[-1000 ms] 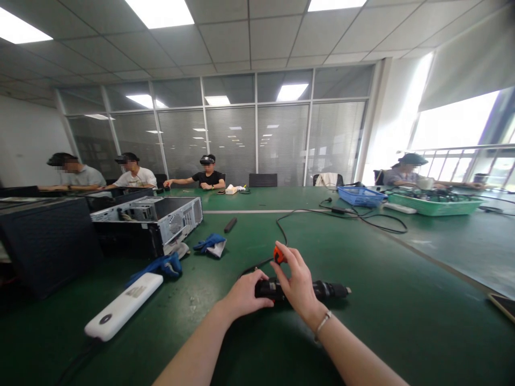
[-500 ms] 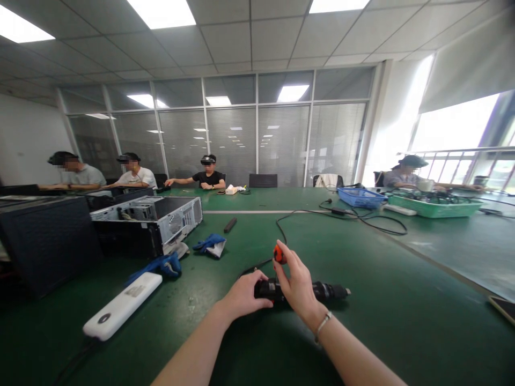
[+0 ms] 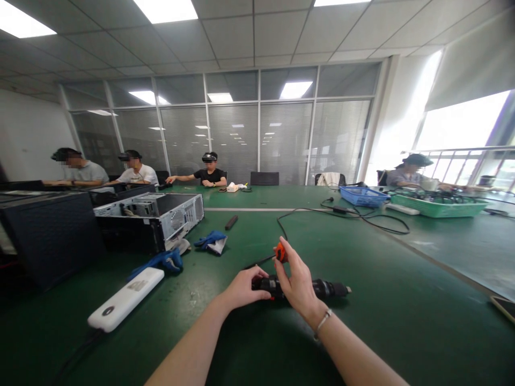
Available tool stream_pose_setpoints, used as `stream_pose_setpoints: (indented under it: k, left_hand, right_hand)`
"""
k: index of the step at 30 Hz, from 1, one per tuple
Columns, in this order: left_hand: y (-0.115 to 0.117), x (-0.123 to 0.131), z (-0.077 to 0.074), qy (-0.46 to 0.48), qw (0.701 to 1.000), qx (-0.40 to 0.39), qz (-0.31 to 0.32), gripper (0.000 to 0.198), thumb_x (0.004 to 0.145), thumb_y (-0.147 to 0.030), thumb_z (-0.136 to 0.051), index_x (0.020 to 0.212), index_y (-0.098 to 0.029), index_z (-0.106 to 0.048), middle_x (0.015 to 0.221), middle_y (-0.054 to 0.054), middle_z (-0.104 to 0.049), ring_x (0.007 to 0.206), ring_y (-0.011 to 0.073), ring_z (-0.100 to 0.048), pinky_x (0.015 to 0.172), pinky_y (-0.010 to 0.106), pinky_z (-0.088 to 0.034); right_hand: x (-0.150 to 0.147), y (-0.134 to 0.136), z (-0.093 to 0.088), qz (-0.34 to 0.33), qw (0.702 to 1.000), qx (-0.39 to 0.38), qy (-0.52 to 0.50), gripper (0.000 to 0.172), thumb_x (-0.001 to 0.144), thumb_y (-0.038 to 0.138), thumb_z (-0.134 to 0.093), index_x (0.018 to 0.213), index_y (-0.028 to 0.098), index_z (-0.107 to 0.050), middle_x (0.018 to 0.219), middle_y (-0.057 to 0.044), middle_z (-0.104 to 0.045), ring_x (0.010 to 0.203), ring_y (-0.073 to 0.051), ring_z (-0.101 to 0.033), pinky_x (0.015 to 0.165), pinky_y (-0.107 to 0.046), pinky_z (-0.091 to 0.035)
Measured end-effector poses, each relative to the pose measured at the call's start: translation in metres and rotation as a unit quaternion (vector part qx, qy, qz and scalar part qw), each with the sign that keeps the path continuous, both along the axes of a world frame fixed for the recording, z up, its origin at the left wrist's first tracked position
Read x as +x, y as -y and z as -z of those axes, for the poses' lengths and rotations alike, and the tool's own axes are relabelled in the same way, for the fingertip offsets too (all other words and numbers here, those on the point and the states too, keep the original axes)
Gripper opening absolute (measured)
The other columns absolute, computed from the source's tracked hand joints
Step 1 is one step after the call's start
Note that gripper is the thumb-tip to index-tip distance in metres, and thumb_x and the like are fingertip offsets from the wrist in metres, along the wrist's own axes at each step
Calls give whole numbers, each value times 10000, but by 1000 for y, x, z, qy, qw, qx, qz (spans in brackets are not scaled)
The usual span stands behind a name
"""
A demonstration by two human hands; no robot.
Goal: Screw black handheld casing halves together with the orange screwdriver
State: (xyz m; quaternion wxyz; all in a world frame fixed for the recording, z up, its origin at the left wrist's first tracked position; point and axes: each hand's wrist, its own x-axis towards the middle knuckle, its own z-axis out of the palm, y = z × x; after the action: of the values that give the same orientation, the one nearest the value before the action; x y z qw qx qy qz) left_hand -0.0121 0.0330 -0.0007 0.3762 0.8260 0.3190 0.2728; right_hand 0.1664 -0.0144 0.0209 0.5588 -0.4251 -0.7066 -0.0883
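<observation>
A black corded power tool (image 3: pixel 330 289) lies sideways on the green table, its narrow metal tip pointing right. My left hand (image 3: pixel 241 289) is closed around its left end, thumb in front. Above the tool's middle, my right hand (image 3: pixel 298 281) pinches the orange-and-black handle of a screwdriver (image 3: pixel 280 252), held upright. The screwdriver's lower end is hidden behind my fingers, so I cannot tell exactly where it meets the tool. A black cord (image 3: pixel 265 260) runs behind my hands.
On the left are an open computer case (image 3: pixel 183 217), a white power strip (image 3: pixel 126 300) and blue gloves (image 3: pixel 211 241). A blue basket (image 3: pixel 364 198) and a green basket (image 3: pixel 446 208) of cables stand at the back right. A phone (image 3: pixel 502 308) lies at the right edge. Several people sit around the table.
My left hand has shifted slightly left along the tool. My right hand keeps its pinch on the screwdriver, and the view has moved a little.
</observation>
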Motion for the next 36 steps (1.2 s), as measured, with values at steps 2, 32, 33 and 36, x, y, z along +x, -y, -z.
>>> stream_pose_setpoints:
  k: [2, 32, 33, 36]
  left_hand:
    - [0, 0, 0, -7, 1000, 4, -9, 396, 654, -275, -796, 983, -160, -607, 912, 22, -665, 824, 195, -630, 740, 276, -482]
    - [0, 0, 2, -45, 996, 82, -12, 431, 669, -374, -792, 1022, -175, -645, 1064, 49, -655, 908, 231, -612, 790, 296, -481]
    - [0, 0, 2, -42, 995, 86, -11, 424, 672, -364, -790, 1023, -175, -647, 1065, 48, -655, 911, 231, -613, 796, 296, -481]
    - [1, 0, 1, -42, 995, 87, -10, 421, 674, -346, -786, 1034, -176, -649, 1059, 47, -660, 906, 229, -617, 804, 298, -483]
  right_hand:
    - [-1, 1, -1, 10, 1000, -18, 11, 528, 918, 220, -441, 1430, 217, -314, 1084, -99, -605, 929, -214, -614, 788, -344, -533]
    - [-26, 5, 32, -216, 971, 4, -101, 526, 915, 96, -481, 1378, 272, -302, 1194, -108, -596, 1071, -211, -636, 892, -426, -564]
    - [-26, 4, 33, -218, 971, -3, -99, 522, 917, 98, -479, 1377, 271, -304, 1194, -107, -598, 1077, -210, -633, 897, -423, -562]
    - [-26, 4, 32, -226, 970, -5, -92, 526, 915, 87, -475, 1377, 278, -309, 1202, -104, -591, 1083, -204, -630, 896, -410, -563]
